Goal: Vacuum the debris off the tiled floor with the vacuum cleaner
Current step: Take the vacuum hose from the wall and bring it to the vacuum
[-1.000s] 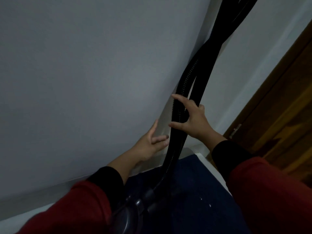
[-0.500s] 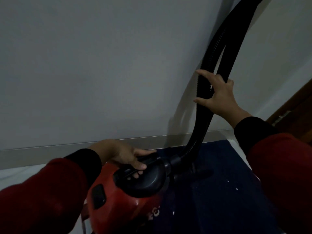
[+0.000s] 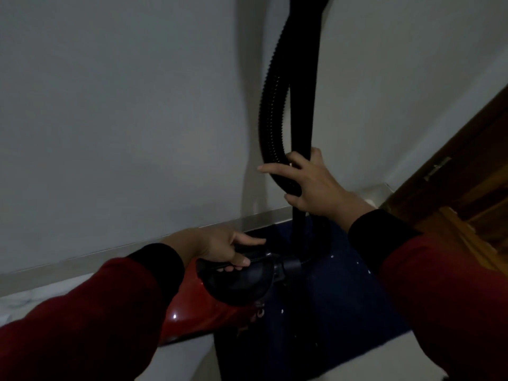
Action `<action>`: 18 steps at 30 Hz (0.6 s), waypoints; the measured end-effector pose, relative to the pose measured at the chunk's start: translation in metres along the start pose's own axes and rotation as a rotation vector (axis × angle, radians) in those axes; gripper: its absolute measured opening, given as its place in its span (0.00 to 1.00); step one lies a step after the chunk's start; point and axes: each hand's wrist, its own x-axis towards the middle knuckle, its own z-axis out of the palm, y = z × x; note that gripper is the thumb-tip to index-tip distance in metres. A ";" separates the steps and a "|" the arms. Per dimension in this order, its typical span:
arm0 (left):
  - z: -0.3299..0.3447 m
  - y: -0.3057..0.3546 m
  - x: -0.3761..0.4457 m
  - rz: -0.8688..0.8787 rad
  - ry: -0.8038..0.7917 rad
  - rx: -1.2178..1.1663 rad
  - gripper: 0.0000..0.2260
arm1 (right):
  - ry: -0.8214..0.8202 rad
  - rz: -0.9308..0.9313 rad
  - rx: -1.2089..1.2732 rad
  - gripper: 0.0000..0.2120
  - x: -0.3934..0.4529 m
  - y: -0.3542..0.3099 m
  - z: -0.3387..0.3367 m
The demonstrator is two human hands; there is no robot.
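Note:
A red vacuum cleaner (image 3: 192,312) with a black top handle (image 3: 236,279) sits low in the middle of the view. My left hand (image 3: 220,248) grips that handle, fingers curled under it. A black ribbed hose (image 3: 270,111) and a black rigid tube (image 3: 302,105) rise side by side along the wall. My right hand (image 3: 310,182) holds both at mid height, its thumb and index finger spread. Small white specks of debris (image 3: 357,262) lie on a dark blue mat (image 3: 343,312) under the vacuum.
A pale wall (image 3: 123,119) with a grey skirting board (image 3: 110,251) stands close ahead. A wooden door (image 3: 467,174) with a metal fitting is at the right. Pale tiled floor (image 3: 371,364) shows at the mat's near edge and at the left.
My left hand has dropped from the hose to the vacuum's handle and gripped it. My right hand has closed further round the hose and tube. The view has tilted down to the vacuum.

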 end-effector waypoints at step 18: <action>0.061 0.091 -0.385 0.098 0.009 -0.100 0.24 | -0.388 -0.006 0.137 0.38 -0.026 -0.300 -0.263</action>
